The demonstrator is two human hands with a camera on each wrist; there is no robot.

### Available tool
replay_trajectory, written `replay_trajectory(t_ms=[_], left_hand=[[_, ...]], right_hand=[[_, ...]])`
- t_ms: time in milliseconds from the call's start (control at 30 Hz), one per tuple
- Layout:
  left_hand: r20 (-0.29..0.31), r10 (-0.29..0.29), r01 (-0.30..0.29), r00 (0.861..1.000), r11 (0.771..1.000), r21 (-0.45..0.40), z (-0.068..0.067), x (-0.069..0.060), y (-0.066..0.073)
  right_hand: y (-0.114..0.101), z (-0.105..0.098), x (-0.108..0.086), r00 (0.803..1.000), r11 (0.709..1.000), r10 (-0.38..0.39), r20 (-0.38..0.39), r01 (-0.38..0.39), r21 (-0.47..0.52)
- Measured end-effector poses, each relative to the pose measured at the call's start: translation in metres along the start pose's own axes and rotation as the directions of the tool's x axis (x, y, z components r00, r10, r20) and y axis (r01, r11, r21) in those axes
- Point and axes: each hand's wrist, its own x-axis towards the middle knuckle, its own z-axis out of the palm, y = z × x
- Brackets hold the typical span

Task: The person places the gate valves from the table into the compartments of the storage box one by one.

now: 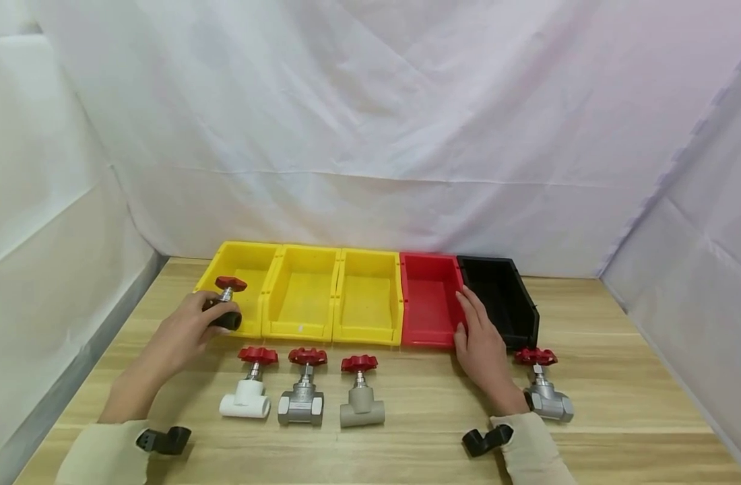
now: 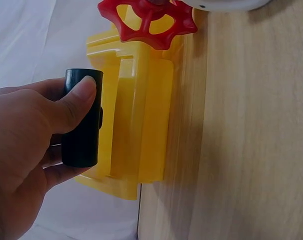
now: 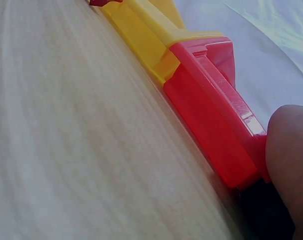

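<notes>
Valve (image 1: 228,320), smooth black tube (image 2: 80,142) with scalloped red wheel (image 1: 231,283), in left hand (image 1: 187,326) grip; right hand (image 1: 484,347), straight-fingered, on red bin (image 1: 432,289).

Bright, diffuse light fills the head view, the white cloth (image 1: 370,114) taking a faint pink tint at far right, while soft shadows fall on the table (image 1: 413,444) beside the left hand (image 1: 185,327) and right hand (image 1: 484,350). The left wrist view is dimmer and cooler, yet fairly sharp. The right wrist view looks hazy, with blurred wood grain and white glare on the red bin (image 3: 206,125).
</notes>
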Motion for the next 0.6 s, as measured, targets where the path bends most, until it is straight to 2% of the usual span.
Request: replay_trajectory(t_ms=[133,433,600], left_hand=[[0.002,0.01,-0.01,1.0,1.0,-0.004,0.004,0.004,-0.002],[0.077,-0.053,0.053,0.996,0.999,-0.004,0.008,0.011,-0.004],[0.084,-0.052,0.052,0.995,0.999,-0.002,0.011,0.018,-0.007]], right_hand=[[-0.001,0.0,-0.001,1.0,1.0,-0.004,-0.01,0.004,0.003],[0.0,0.0,0.0,1.0,1.0,-0.014,-0.013,0.014,0.002],[-0.001,0.0,0.0,1.0,1.0,-0.002,-0.009,0.002,-0.006]])
